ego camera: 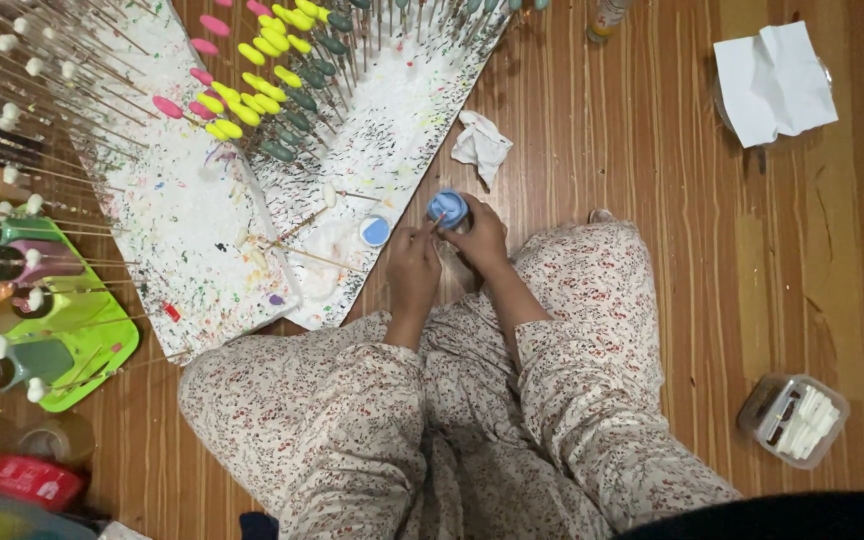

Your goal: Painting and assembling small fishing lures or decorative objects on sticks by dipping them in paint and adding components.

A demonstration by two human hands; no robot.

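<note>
My right hand grips a small jar of blue paint, held open end up over the wooden floor. My left hand pinches a thin stick whose tip reaches into the jar. A round blue lid lies just left of my hands on the edge of a paint-spattered white foam board. I sit on the floor with my knees in floral trousers below my hands.
Foam boards hold rows of sticks with pink, yellow, green and white oval tips. A green tray of paint bottles sits at left. A crumpled tissue, a white sheet over a container and a clear plastic box lie around.
</note>
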